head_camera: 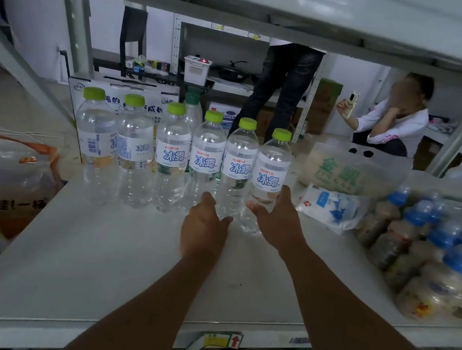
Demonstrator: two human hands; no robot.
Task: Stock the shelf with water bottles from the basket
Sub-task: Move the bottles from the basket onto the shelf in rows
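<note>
Right hand gripping last bottle, mid-frame; left hand open, steadying neighbour. Slide flush, label forward.

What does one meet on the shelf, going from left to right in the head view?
Orange-handled bag → row of six green-capped water bottles → white salt packet → pack of blue-capped bottles.

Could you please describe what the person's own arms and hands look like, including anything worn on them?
Both forearms are bare up to the picture's edge: no sleeves show. The left hand and right hand wear no gloves, and no watch, bracelet or ring is visible.
</note>
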